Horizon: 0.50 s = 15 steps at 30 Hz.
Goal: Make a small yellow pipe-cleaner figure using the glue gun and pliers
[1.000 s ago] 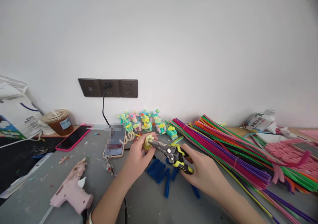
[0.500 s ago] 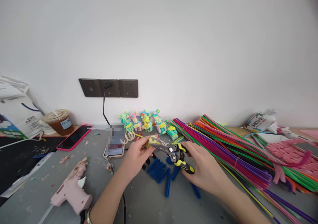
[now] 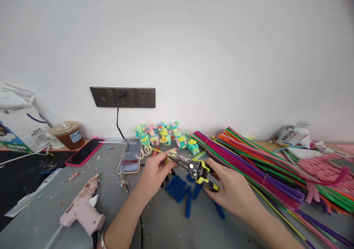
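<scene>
My left hand (image 3: 155, 169) pinches a small yellow fuzzy piece (image 3: 172, 154), mostly covered by the fingers. My right hand (image 3: 232, 184) is wrapped round the black and yellow handles of wire-stripping pliers (image 3: 191, 166). The pliers' jaws point left and reach the yellow piece at my left fingertips; whether they bite on it I cannot tell. Below the pliers, several short blue pipe cleaner pieces (image 3: 177, 188) lie on the grey table (image 3: 163, 227). Behind my hands stand several small pastel pipe cleaner figures (image 3: 164, 140).
Bundles of long coloured pipe cleaners (image 3: 257, 175) spread over the right side. A pink glue gun (image 3: 85, 208), a phone (image 3: 134, 160) with a cable, a pink-cased phone (image 3: 84, 153) and an iced drink cup (image 3: 68, 136) are on the left. Wall sockets (image 3: 123, 97) sit behind.
The whole view has shifted slightly, so things sit a little farther right. Both hands keep their holds, and the pliers' jaws still meet the yellow piece.
</scene>
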Each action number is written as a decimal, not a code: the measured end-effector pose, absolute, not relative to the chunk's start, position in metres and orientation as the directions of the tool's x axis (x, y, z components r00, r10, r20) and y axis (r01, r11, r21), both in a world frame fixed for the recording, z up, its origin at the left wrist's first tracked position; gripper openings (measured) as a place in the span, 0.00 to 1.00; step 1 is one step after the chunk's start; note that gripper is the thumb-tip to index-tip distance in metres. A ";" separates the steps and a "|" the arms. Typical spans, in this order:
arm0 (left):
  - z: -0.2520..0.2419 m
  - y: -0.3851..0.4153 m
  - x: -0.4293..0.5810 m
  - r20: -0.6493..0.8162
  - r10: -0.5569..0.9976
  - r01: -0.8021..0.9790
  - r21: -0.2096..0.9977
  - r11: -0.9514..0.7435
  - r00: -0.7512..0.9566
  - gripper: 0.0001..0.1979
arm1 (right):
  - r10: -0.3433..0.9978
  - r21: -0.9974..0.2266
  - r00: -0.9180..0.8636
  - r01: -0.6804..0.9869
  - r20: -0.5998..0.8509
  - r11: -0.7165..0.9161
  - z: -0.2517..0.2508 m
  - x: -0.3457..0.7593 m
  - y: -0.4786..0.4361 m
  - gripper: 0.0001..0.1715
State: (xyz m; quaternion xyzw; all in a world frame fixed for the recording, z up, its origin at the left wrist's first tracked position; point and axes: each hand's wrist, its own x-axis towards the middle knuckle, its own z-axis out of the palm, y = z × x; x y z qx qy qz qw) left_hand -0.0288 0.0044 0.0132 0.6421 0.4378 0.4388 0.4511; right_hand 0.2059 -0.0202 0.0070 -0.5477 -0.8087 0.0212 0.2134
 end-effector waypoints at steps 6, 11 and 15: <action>0.013 0.007 -0.030 0.188 0.954 0.169 0.959 -0.230 0.232 0.22 | 0.911 -0.293 -0.302 0.877 0.280 0.380 0.008 0.205 -0.023 0.18; 0.009 0.007 -0.031 0.199 0.951 0.158 0.958 -0.240 0.237 0.22 | 0.918 -0.300 -0.294 0.880 0.266 0.369 0.011 0.203 -0.025 0.18; 0.010 0.007 -0.030 0.205 0.951 0.160 0.956 -0.245 0.231 0.22 | 0.923 -0.299 -0.289 0.884 0.252 0.359 0.012 0.202 -0.026 0.19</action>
